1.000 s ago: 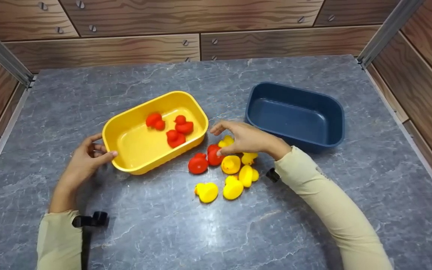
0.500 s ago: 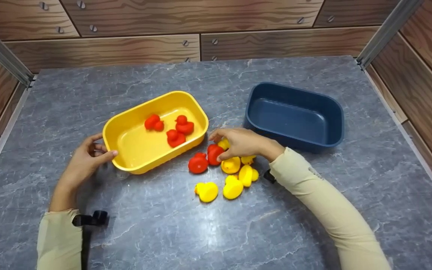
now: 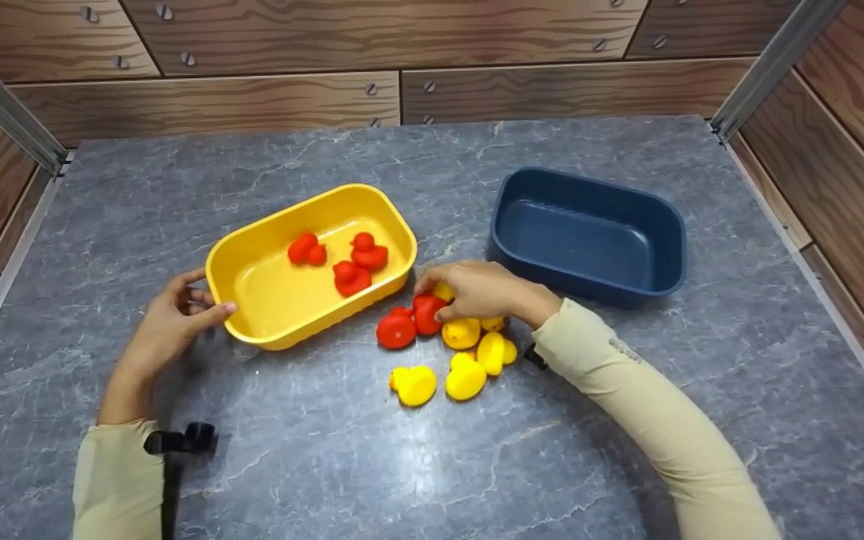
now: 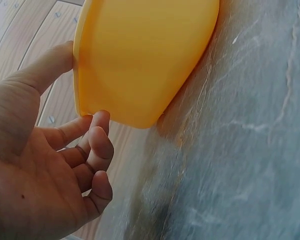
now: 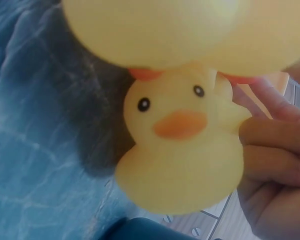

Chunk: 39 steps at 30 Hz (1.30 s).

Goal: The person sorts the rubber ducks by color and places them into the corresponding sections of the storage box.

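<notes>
Currently, red duck (image 3: 426, 316) sitting between thumb and fingers of right hand (image 3: 481, 291), which seems to be pinching it; grip's firmness not showing. Second red duck (image 3: 396, 330) lying just left of that hand. Yellow ducks (image 3: 466, 379) crowding under and below it; stray fingers could be knocking one loose. Left hand (image 3: 169, 319) pinching near end of yellow tub (image 3: 274, 289); uneven pull could be skewing it. Blue tub (image 3: 574, 236) standing beyond right hand.

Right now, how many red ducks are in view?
5. Three red ducks lie inside the yellow bin. Two red ducks lie on the table: one beside the bin, the other at the right hand, which may hide more.
</notes>
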Each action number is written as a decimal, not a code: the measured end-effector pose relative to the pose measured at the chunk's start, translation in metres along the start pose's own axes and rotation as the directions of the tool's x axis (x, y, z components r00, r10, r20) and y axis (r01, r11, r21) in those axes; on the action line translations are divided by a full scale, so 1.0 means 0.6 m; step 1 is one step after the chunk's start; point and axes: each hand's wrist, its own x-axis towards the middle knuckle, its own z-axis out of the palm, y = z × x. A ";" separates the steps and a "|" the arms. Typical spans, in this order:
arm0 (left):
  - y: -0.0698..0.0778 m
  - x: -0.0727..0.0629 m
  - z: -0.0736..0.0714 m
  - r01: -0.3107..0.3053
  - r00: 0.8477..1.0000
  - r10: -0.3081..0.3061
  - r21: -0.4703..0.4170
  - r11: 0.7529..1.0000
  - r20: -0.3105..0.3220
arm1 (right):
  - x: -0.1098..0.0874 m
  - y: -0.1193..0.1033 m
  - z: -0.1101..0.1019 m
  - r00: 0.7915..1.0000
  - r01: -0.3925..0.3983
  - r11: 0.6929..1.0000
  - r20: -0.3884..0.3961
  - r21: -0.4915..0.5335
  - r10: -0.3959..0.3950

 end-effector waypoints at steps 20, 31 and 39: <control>-0.001 0.002 -0.002 -0.008 1.000 0.008 -0.018 1.000 0.011 | -0.015 0.003 -0.010 0.995 0.068 0.995 -0.075 0.070 -0.063; 0.000 0.002 0.000 -0.020 1.000 0.021 -0.047 0.999 0.013 | -0.043 0.012 -0.039 0.965 0.175 0.934 -0.245 0.310 -0.100; -0.003 0.002 0.000 -0.016 1.000 0.016 -0.025 1.000 0.015 | -0.040 -0.011 -0.055 0.939 0.246 0.859 -0.330 0.449 -0.097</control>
